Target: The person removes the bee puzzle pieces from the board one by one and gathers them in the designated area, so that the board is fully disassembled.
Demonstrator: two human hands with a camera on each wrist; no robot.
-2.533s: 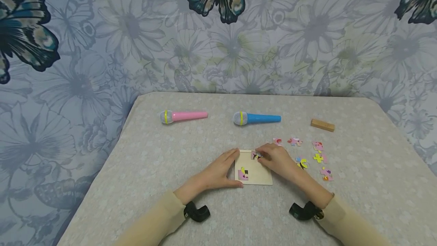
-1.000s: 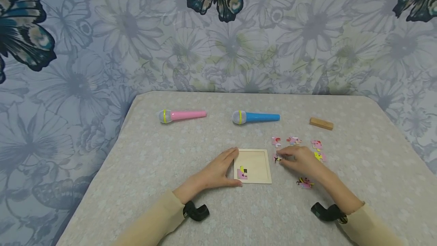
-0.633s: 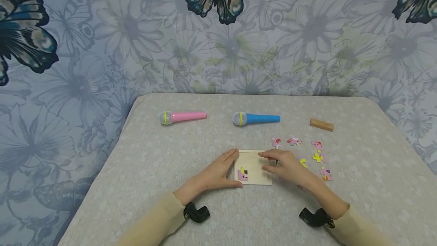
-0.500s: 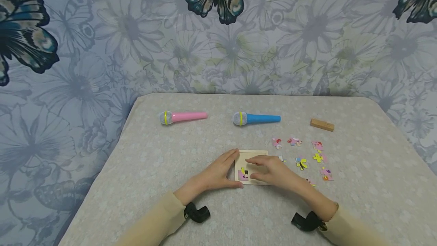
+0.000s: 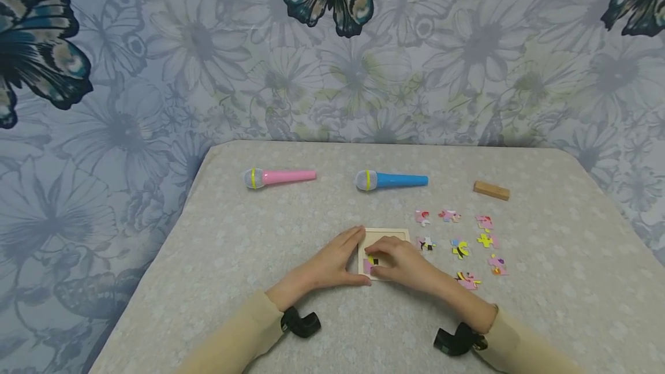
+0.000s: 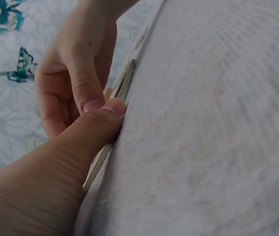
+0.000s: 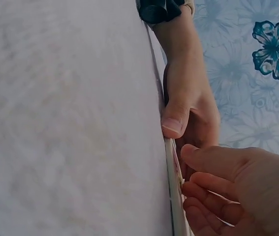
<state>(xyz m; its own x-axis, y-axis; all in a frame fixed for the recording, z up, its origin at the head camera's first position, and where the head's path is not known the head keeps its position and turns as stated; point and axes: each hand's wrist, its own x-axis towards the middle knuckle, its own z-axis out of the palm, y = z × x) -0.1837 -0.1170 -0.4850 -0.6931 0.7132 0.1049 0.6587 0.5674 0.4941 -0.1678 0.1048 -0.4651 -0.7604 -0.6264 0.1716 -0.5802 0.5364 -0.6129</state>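
Observation:
A shallow wooden puzzle tray (image 5: pixel 400 232) with a raised rim lies on the cloth in front of me. My left hand (image 5: pixel 335 261) holds it by its left side, fingers along the far left corner and thumb (image 6: pixel 113 105) on the near edge. In the tray's near left corner is a pink, yellow and black puzzle piece (image 5: pixel 368 266), partly covered by my right hand (image 5: pixel 407 261). The right thumb and forefinger pinch at this piece, their tips on either side of it in the head view. The other right fingers are loosely curled.
Several loose puzzle pieces lie right of the tray, among them a black-and-white one (image 5: pixel 427 244) and a yellow one (image 5: pixel 459 249). A pink toy microphone (image 5: pixel 283 177), a blue one (image 5: pixel 395 180) and a wooden block (image 5: pixel 491 190) lie farther back.
My right hand moved a black-and-white piece out of the tray onto the cloth at its right. It then came back left over the tray to the remaining corner piece. The left hand stayed put.

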